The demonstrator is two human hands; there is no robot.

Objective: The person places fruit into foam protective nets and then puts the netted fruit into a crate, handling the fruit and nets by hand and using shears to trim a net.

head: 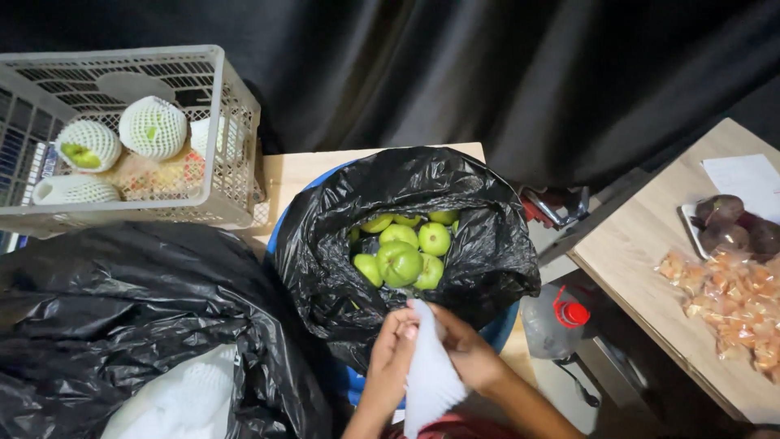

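Both hands at 6 o'clock, low centre of view. Left hand (392, 345) and right hand (465, 351) both pinched on one white foam net sleeve (429, 370); fingers curled round its top end, thumbs and fingertips closed on it, sleeve hanging down betw. the wrists. No fruit visible inside it.

Just above hands, approx centre of view: black plastic bag (487, 244) lining a blue tub (280, 223), mouth open, green apples (402, 252) piled inside, bare, no sleeves. Hands sit at the bag's 6 o'clock rim, touching or nearly so; can't tell which.

10 o'clock: grey plastic crate (231, 146) w/ lattice walls, holding wrapped apples (152, 126), each in white net, green showing through.

8 o'clock: second big black bag (122, 309), crumpled; at its lower edge a heap of white foam sleeves (183, 398).

3 o'clock: wooden table (642, 252) w/ clear bag of orange-ish pieces (735, 305), dark purple round fruit (727, 223) on a tray, white paper (747, 183) behind.

4 o'clock, below table edge: clear plastic jug w/ red cap (556, 321), just beside the tub.

12 o'clock: black curtain (455, 73) across the whole back.
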